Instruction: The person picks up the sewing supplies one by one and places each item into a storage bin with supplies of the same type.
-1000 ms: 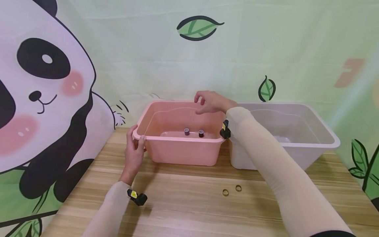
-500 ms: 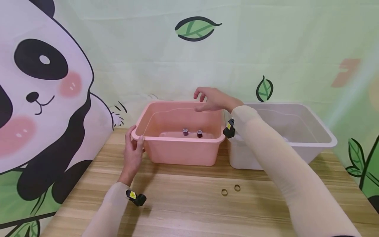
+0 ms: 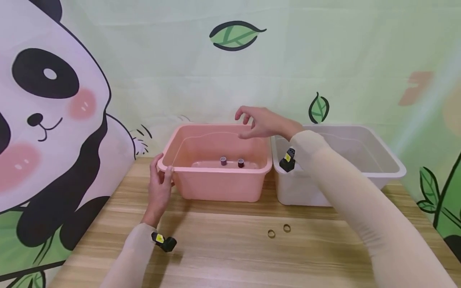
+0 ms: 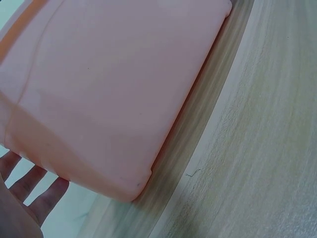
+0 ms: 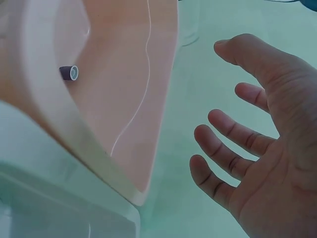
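My left hand [image 3: 159, 192] holds the front left corner of a pink plastic bin [image 3: 219, 186], thumb at the front rim and fingers along the left side. In the left wrist view, fingers [image 4: 47, 196] touch the bin's side wall. Inside the bin are two small cylinders with pale round ends, a greyish-purple cylinder [image 3: 223, 161] and a darker cylinder [image 3: 240, 163]. Above the bin's back right part hovers my right hand [image 3: 264, 122], fingers loosely bent, holding nothing. The right wrist view has one cylinder [image 5: 69, 73] in the bin, away from that hand.
A light grey bin [image 3: 299, 188] stands right beside the pink one, partly covered by my right sleeve. Two brass-coloured rings, a left ring [image 3: 271, 233] and a right ring [image 3: 286, 228], lie on the wooden table [image 3: 223, 252]. Behind hangs a printed cloth [image 3: 173, 60].
My right hand has shifted slightly right relative to the pink bin, still above it with nothing in it. The left hand stays at the corner. The head view has turned slightly right.
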`<state>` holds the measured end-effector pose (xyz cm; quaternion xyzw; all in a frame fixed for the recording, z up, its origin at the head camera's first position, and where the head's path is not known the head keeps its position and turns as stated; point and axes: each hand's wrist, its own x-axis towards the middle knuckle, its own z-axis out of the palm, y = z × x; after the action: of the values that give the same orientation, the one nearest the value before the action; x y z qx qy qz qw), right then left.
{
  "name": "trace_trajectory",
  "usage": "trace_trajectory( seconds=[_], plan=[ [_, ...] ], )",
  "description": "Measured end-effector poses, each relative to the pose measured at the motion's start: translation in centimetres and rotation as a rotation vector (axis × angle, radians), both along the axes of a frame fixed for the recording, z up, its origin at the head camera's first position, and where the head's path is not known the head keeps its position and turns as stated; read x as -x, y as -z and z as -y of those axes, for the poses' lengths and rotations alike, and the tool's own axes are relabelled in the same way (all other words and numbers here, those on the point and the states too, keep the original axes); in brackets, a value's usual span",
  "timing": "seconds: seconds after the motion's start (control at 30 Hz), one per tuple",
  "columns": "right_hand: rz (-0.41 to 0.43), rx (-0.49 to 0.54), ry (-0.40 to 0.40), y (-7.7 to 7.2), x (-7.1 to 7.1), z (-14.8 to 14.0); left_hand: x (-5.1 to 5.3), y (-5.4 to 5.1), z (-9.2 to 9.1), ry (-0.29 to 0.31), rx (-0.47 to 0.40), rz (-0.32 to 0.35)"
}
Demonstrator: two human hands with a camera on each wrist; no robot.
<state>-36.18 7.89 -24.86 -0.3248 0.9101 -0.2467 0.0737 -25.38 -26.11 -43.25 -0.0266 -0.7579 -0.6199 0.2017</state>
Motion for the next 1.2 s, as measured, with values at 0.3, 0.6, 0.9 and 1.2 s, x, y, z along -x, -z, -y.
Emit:
trace_trajectory(
  seconds=[0.3,0.6,0.9,1.2],
  plan=[
    [-0.043,0.023,-0.038,-0.3,-2.1,-1.6,-0.1,0.1,0.0,-0.008,0.027,-0.008],
    [-0.094,0.081,-0.081,-0.5,-4.4,-3.3,-0.1,0.1,-0.1,-0.008,0.035,-0.012],
    [-0.171,0.108,-0.169,-0.3,-6.7,-4.7,-0.2,-0.1,-0.1,-0.006,0.021,0.01],
    [-0.199,0.128,-0.199,0.7,-8.7,-5.8,-0.5,-0.5,-0.3,0.009,0.01,0.022]
  ],
)
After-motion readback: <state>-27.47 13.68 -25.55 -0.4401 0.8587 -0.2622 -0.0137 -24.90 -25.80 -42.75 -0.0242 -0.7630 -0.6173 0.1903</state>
